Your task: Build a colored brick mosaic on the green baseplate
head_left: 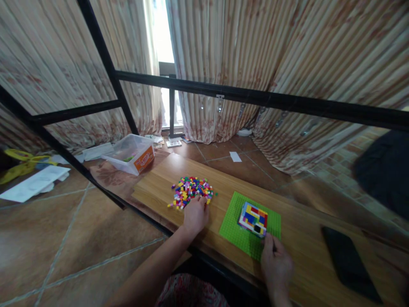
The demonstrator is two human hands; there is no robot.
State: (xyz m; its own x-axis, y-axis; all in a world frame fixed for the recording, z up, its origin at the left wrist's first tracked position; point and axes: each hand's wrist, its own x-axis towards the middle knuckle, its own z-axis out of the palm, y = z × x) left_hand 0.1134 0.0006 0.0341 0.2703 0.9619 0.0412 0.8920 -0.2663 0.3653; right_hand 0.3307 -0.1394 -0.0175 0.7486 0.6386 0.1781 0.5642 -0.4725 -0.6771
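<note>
My left hand [195,214] reaches to the near edge of a loose pile of small coloured toy bricks [189,190]. Its fingers are bunched together among the bricks, and whatever they pinch is hidden. On a green studded baseplate [232,221] sits a low, roughly rectangular build of toy bricks [253,216], with a multicoloured top and one black patch near its front corner. Beside that corner is my right hand [277,261], thumb and forefinger drawn together over the baseplate's near right edge. Anything between those fingertips is too small to make out.
Both brick groups rest on a long wooden table [159,181]. A dark phone-like slab [350,262] lies at its right end. Behind the left end stands a clear plastic box [129,154] with an orange label. Black metal bars [223,91] cross in front of the curtains.
</note>
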